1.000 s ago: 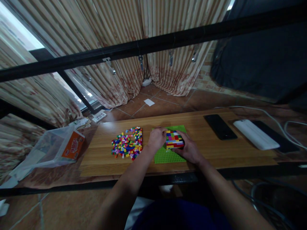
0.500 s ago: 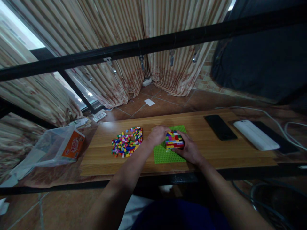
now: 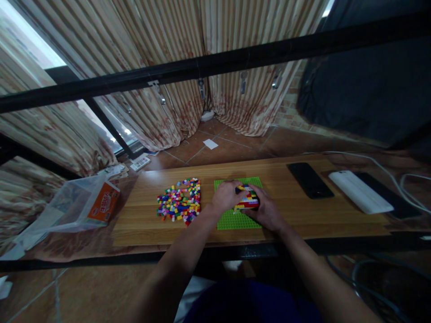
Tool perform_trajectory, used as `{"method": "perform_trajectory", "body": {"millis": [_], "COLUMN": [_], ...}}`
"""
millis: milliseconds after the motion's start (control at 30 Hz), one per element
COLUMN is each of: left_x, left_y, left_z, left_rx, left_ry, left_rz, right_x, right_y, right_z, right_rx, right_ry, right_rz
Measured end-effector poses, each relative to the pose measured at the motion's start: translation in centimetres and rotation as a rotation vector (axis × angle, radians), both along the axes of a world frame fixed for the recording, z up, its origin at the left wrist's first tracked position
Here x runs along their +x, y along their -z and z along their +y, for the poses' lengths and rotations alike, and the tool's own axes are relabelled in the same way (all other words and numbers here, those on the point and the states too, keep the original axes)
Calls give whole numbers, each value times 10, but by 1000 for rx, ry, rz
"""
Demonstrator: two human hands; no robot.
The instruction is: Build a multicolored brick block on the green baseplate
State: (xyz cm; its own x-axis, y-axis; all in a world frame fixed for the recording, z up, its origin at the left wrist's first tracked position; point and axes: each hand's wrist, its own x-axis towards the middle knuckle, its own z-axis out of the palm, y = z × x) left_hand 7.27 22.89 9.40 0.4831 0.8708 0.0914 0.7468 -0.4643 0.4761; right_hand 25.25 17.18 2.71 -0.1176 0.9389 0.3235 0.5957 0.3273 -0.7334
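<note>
A block built of multicoloured toy bricks (image 3: 249,202) sits over the green studded baseplate (image 3: 235,221), with rows of red, yellow, white and blue showing. My right hand (image 3: 268,212) is wrapped round the block's right side, thumb toward the near edge. From the left, my left hand (image 3: 225,195) reaches onto the block's top left part, its fingers curled and pressed together. Whatever small piece may be between those fingertips is hidden. To the left on the wooden board (image 3: 141,233) lies a spread pile of small loose bricks (image 3: 178,202) in many colours.
A black phone (image 3: 310,180) lies right of the baseplate, with a white oblong device (image 3: 360,190) and a dark flat item beyond it. A clear plastic bin (image 3: 76,202) with an orange label stands at left. A black rail (image 3: 215,67) crosses ahead, before curtains.
My left hand has shifted slightly right and lower, with its fingers now covering more of the block's top left. My right hand keeps its hold. The view has moved a little.
</note>
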Motion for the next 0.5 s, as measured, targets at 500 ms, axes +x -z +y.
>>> {"method": "perform_trajectory", "body": {"millis": [500], "left_x": [-14], "left_y": [17], "left_z": [-13], "left_rx": [-31], "left_ry": [-31], "left_rz": [-204], "right_x": [1], "right_y": [0], "right_z": [0], "right_rx": [-15], "right_ry": [-6], "right_rz": [-1]}}
